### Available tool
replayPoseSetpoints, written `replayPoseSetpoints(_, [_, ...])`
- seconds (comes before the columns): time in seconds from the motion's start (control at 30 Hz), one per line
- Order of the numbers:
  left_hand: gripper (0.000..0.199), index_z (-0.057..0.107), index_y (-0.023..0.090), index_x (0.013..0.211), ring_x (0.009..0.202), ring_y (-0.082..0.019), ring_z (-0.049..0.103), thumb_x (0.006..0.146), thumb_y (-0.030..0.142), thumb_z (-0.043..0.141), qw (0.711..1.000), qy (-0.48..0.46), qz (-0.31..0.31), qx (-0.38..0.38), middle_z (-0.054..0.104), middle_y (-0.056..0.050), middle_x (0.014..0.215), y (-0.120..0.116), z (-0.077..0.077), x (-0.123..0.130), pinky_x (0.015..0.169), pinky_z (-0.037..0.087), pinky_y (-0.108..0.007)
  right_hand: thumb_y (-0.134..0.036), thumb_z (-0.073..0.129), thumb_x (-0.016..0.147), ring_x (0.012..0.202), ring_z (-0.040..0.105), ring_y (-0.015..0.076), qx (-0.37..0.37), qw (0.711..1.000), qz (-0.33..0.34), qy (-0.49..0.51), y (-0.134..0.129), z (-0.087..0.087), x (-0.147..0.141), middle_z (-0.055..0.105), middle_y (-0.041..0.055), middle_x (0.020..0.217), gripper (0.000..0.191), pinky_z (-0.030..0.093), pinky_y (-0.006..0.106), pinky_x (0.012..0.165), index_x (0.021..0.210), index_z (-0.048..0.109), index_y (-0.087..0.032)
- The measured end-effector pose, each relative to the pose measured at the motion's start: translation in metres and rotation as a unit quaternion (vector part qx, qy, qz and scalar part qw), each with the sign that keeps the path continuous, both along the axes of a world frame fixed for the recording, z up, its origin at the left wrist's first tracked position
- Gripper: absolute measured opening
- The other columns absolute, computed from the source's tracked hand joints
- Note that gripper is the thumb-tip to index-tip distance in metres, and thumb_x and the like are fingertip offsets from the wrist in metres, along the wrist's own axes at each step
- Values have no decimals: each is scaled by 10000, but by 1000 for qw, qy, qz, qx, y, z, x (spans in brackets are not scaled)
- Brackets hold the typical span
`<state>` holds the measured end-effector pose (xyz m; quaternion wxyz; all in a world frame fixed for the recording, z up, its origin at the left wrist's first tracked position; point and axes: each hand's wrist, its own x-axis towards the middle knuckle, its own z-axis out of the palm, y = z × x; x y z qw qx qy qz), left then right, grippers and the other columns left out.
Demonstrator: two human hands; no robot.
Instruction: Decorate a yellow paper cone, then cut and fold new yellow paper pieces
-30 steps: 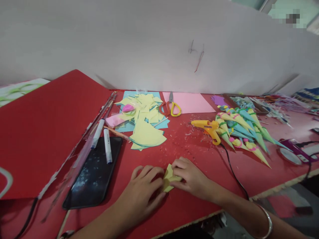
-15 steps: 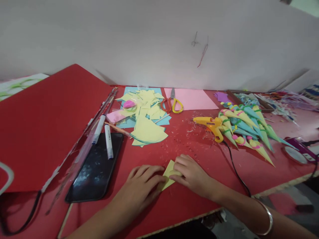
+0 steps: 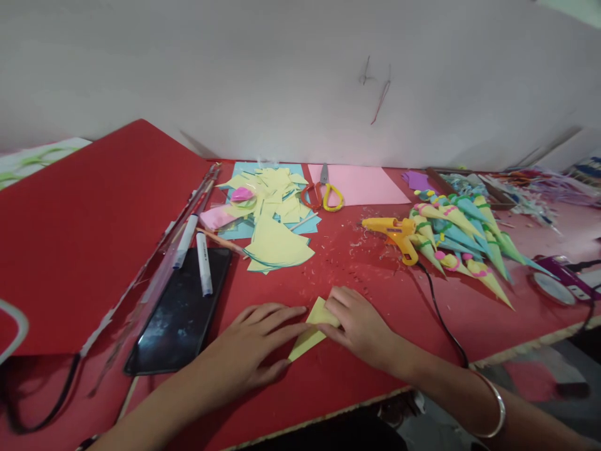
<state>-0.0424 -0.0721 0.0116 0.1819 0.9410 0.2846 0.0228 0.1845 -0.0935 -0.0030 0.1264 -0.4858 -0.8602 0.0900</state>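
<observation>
A small piece of yellow paper, partly rolled or folded at its right side, lies on the red table near the front edge. My right hand has its fingers closed on the paper's right side. From the left, my left hand lies with fingers spread, its fingertips touching the paper's left edge. Behind the hands sits a stack of yellow and blue-green fan-shaped sheets. A yellow glue gun rests to the right, beside a pile of decorated paper cones.
On the left are a black phone, two markers and a red board. Scissors lie on pink paper at the back. The glue gun's black cord runs past my right forearm. A purple device stands far right.
My left hand has slid a little left and its fingers have spread, leaving more of the yellow paper visible. My right hand still grips the paper.
</observation>
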Motion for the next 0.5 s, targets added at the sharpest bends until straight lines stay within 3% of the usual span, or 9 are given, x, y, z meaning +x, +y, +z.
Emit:
replayPoseSetpoints(0.1, [641, 319, 386, 1328, 1122, -206, 474, 765, 159, 526, 998, 8, -34, 43, 443, 27, 1368, -1, 0, 2, 913, 362, -358, -380, 540, 836, 718, 488, 196, 3, 1000, -16, -17, 0, 1, -2, 546, 51, 770, 232, 367, 303, 629, 782, 560, -155])
replayPoseSetpoints(0.27, [568, 325, 390, 1324, 1171, -172, 441, 834, 122, 432, 987, 32, -118, 107, 362, 98, 1418, -5, -2, -1, 981, 269, -338, -443, 540, 820, 728, 499, 206, 19, 998, -49, -24, -1, 2, -2, 553, 56, 792, 299, 372, 313, 635, 826, 576, -146])
replayPoseSetpoints(0.4, [532, 198, 349, 1380, 1230, -144, 392, 897, 274, 407, 979, 44, -145, 134, 266, 101, 1456, -5, -4, -8, 1039, 186, -305, -441, 550, 816, 754, 506, 212, 15, 998, -49, -32, -1, 3, -2, 564, 56, 817, 292, 369, 320, 650, 845, 584, -152])
replayPoseSetpoints(0.5, [549, 165, 341, 1388, 1247, -144, 388, 893, 434, 383, 979, 48, -151, 128, 305, 94, 1437, -6, 1, -14, 1040, 201, -291, -426, 555, 817, 772, 508, 220, 13, 997, -58, -43, -2, 2, -3, 563, 56, 828, 270, 362, 325, 654, 855, 584, -160])
